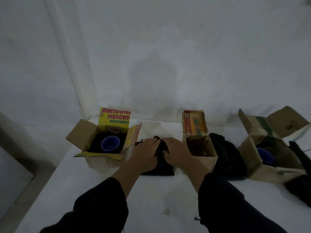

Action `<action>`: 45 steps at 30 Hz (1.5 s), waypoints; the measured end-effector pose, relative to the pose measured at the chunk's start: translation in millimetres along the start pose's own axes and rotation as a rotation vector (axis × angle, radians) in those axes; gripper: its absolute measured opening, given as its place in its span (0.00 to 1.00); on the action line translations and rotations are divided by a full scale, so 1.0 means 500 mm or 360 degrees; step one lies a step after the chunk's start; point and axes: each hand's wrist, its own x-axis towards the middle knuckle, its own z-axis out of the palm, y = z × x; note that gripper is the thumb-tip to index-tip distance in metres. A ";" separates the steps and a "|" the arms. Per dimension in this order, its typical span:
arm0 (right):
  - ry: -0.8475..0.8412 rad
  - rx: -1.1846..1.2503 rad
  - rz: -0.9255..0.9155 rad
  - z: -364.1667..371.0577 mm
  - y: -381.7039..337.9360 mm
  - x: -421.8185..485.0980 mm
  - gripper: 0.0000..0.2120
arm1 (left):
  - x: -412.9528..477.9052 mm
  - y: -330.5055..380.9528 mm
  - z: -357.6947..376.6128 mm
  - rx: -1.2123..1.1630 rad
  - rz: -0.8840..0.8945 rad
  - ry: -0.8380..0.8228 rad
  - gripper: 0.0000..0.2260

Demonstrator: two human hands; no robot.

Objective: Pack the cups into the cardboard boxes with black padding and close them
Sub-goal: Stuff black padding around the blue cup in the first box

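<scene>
Both hands meet at the middle of the white counter [101,190]. The left hand [144,153] and the right hand [176,153] have their fingers curled into a bunched piece of black padding [162,163], which lies on the counter between and under them.

Just to the left of the left hand stands an open cardboard box [80,133] with a yellow printed flap raised at its far side. A blue cup [110,143] sits upright in it, ringed by dark lining [95,144].

Touching or nearly touching the right hand's outer side is a smaller open box [206,161] with a red and yellow lid flap standing up. What sits inside it is too dim to name.

Further right of that hand, a second heap of padding [225,158] rests against the smaller box. Beyond it is a third open box [252,158] holding another blue cup [265,155]. More black material [299,187] lies at the far right edge.

Dark sleeves [101,204] cover both forearms.
</scene>
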 end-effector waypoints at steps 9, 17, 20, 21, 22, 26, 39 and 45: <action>-0.0251 0.0131 0.0050 0.129 0.045 0.012 0.28 | -0.002 -0.030 0.123 0.0133 -0.0333 -0.0287 0.30; -0.0264 0.0248 0.0249 0.223 0.056 0.055 0.26 | 0.051 -0.067 0.189 0.0068 -0.0478 -0.0281 0.26; -0.0239 0.0241 0.0322 0.245 0.050 0.069 0.26 | 0.062 -0.071 0.197 0.0003 -0.0554 -0.0275 0.23; -0.0187 0.0226 0.0371 0.250 0.046 0.075 0.28 | 0.065 -0.073 0.201 -0.0014 -0.0567 -0.0243 0.22; -0.0125 0.0215 0.0433 0.251 0.039 0.082 0.32 | 0.068 -0.076 0.203 -0.0033 -0.0584 -0.0200 0.20; -0.0063 0.0121 0.0579 0.251 0.025 0.106 0.42 | 0.080 -0.081 0.219 -0.0127 -0.0662 -0.0016 0.13; 0.0038 0.0853 0.0932 0.237 0.037 0.140 0.10 | 0.097 -0.069 0.220 -0.0906 -0.1008 0.0088 0.17; -0.0027 0.1921 0.1004 0.178 0.016 0.128 0.06 | 0.098 -0.057 0.222 -0.1036 -0.0975 0.0086 0.25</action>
